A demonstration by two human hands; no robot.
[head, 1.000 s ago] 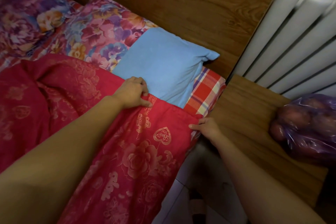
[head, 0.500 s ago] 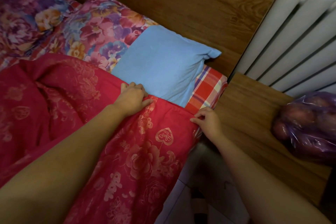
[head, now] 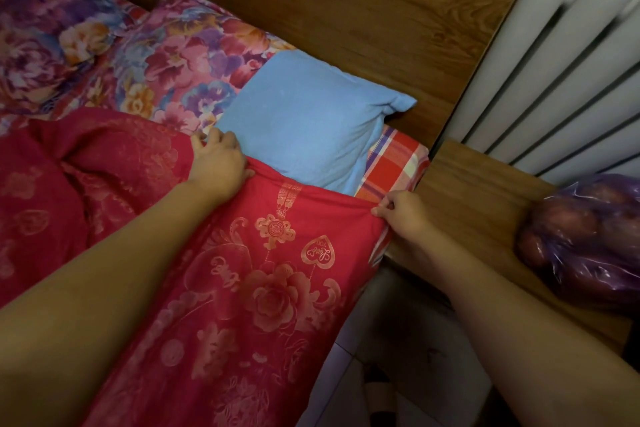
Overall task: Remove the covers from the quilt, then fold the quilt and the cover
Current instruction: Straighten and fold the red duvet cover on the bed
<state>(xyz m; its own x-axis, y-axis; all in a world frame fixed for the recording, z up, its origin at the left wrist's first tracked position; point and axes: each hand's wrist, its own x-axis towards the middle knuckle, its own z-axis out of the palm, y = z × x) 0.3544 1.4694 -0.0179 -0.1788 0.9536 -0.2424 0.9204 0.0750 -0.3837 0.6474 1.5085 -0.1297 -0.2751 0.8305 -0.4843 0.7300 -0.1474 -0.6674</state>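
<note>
Head view: the red covered quilt (head: pixel 270 288) lay on the bed (head: pixel 394 163), top edge against the blue pillow (head: pixel 304 121). The left hand (head: pixel 218 165) clutched that edge in curled fingers; the right hand (head: pixel 403 210) pinched its corner, apparently holding it taut to find the cover's opening.

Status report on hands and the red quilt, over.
Left hand grips red quilt top edge. Right hand pinches its corner. Blue pillow at that edge.

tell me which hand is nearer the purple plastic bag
Right. The right hand pinches the corner of the red quilt cover at the bed edge, nearest the purple plastic bag; the left hand grips the cover farther off, by the blue pillow.
</note>
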